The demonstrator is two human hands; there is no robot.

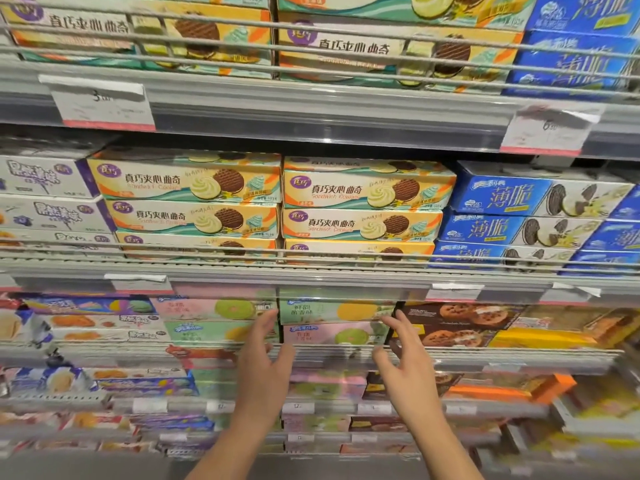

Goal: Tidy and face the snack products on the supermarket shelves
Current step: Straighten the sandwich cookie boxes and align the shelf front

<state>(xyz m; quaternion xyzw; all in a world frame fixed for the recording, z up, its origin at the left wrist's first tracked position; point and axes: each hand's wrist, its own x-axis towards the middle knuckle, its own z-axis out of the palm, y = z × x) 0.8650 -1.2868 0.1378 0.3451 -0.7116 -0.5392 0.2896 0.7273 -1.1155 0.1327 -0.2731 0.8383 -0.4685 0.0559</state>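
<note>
Two stacks of yellow sandwich-cookie boxes (270, 199) stand faced on the middle shelf, with blue thin-cookie boxes (519, 216) to their right. One shelf down lie pastel green and pink cookie boxes (332, 323). My left hand (265, 355) is raised at the left end of those pastel boxes, fingers spread and loosely bent, holding nothing. My right hand (403, 355) is up at their right end, fingers also spread. Whether either hand touches a box is unclear through blur.
Wire rails (311, 254) run along each shelf front, with price tags (104, 105) on the edge strips. White boxes (48, 195) sit at the middle left, brown cookie boxes (457, 323) right of my hands. Lower shelves hold more blurred packs.
</note>
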